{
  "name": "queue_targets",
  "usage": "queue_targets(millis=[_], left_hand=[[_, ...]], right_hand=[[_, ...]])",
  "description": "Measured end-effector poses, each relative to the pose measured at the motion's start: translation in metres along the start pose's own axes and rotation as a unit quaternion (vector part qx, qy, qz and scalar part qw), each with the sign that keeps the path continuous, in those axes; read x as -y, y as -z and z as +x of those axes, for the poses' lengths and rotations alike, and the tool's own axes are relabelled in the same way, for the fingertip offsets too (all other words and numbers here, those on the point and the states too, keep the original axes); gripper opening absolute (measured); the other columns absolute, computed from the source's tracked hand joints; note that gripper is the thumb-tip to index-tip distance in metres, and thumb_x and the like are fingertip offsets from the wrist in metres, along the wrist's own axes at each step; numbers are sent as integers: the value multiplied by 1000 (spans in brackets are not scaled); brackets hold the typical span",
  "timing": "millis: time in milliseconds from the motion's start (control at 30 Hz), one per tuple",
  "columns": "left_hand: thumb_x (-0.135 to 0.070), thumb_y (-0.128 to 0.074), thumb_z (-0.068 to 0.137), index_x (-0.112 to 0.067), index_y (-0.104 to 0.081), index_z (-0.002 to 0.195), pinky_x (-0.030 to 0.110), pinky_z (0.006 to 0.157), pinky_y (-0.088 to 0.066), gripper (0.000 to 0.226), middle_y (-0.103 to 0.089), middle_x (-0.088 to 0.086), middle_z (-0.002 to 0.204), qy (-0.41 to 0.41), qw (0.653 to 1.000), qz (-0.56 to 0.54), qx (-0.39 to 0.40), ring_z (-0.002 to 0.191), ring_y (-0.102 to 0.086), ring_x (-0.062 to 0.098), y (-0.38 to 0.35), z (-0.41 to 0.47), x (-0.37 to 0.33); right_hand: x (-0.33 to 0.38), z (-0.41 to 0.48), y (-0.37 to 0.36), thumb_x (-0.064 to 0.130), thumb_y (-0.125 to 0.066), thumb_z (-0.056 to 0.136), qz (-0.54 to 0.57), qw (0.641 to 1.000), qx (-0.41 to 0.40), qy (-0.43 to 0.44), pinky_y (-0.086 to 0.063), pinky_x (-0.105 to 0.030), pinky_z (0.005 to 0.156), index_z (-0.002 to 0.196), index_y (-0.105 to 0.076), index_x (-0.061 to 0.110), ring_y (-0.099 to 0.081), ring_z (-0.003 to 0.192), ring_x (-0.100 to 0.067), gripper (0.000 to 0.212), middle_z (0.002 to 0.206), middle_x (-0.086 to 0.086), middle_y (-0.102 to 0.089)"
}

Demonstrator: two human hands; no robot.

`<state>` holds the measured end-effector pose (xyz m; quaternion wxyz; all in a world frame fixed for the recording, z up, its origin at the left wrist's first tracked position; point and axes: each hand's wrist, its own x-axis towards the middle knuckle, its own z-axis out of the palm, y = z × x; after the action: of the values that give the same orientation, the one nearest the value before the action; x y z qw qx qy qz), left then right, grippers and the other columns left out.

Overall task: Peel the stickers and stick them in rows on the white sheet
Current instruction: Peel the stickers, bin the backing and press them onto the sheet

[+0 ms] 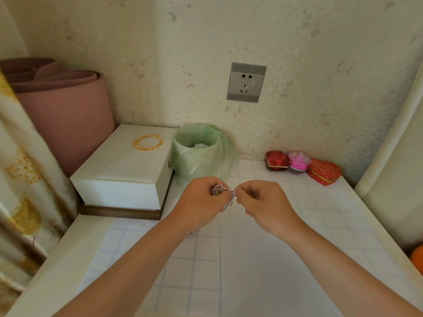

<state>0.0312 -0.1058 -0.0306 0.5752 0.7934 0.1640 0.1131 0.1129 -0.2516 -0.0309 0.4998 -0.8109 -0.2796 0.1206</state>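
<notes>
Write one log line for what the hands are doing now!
step: peeling | left hand: holds bear sticker | right hand: pinches its edge | white sheet: beneath hands

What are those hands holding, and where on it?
A small cartoon sticker: the left hand grips one end, the right hand pinches the opposite edge.

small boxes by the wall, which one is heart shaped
The rightmost: the red gold-patterned heart-shaped box. The pink middle box is round, the left red box angular.
</notes>
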Motion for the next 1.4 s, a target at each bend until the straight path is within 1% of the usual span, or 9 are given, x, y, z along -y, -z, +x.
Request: queue_targets(millis=[200,367,633,700,767,867,1000,1167,1400], left_hand=[[-22,-71,87,-14,-70,76,27,61,-46,14,-65,-4,63,-12,1000,15,0,58,-54,8,0,-1,0],[-22,-71,89,-11,-69,84,26,65,-50,13,-70,0,69,7,999,-32,2,59,-58,10,5,-1,-4],[-25,-72,86,-16,-69,88,31,70,-51,10,-68,-4,70,20,999,-42,-14,63,-58,9,1,0,-4],[-31,-76,84,-26,-64,97,22,69,-46,18,-65,-14,80,-3,998,-7,-59,72,-58,6,-2,-2,0],[-35,-78,80,-33,-56,101,15,69,-41,31,-59,-16,92,-55,986,79,-134,82,-55,3,-4,-5,2],[-28,-78,82,-30,-56,84,15,63,-43,22,-61,-12,80,-117,976,98,-155,72,-56,5,-6,-9,-1],[-24,-71,88,-27,-72,80,14,64,-50,9,-68,-19,70,-60,990,52,-118,66,-62,-3,-9,-9,-2],[-21,-71,87,-27,-77,76,44,72,-61,13,-74,-7,73,3,995,-11,-95,73,-71,15,-8,-9,-4],[-23,-67,88,-21,-74,77,33,57,-59,13,-71,-2,73,9,997,15,-76,64,-65,13,-7,-8,-5]], right_hand=[[2,-2,1,13,-60,92,-37,999,11,23,-41,-29,55,71,-70,20,-44,52,-8,24,53,9,-53],[9,-1,4,10,-62,94,58,998,-1,-30,-42,-18,47,75,-72,8,-48,45,-10,22,49,5,-56],[9,-2,2,13,-63,94,112,992,1,-52,-49,-27,52,77,-74,9,-52,51,-14,21,67,-15,-62],[9,-1,1,13,-62,94,107,993,-7,-50,-49,-28,53,78,-74,8,-52,51,-14,21,69,-16,-64],[9,-2,0,13,-62,94,96,994,-19,-46,-47,-28,53,78,-74,8,-52,49,-13,21,66,-11,-64],[9,-3,-2,13,-62,94,78,995,-43,-36,-43,-21,49,75,-74,9,-50,47,-10,22,61,-7,-62],[8,-3,-5,14,-63,92,28,998,-60,-7,-44,-24,53,72,-74,18,-52,49,-7,23,56,6,-63],[6,-4,-5,24,-65,92,-64,995,-74,37,-46,-21,60,77,-73,29,-60,61,0,18,65,24,-65],[5,-6,-6,25,-64,92,-103,990,-73,57,-54,-28,67,80,-74,32,-64,71,-1,18,75,27,-67]])
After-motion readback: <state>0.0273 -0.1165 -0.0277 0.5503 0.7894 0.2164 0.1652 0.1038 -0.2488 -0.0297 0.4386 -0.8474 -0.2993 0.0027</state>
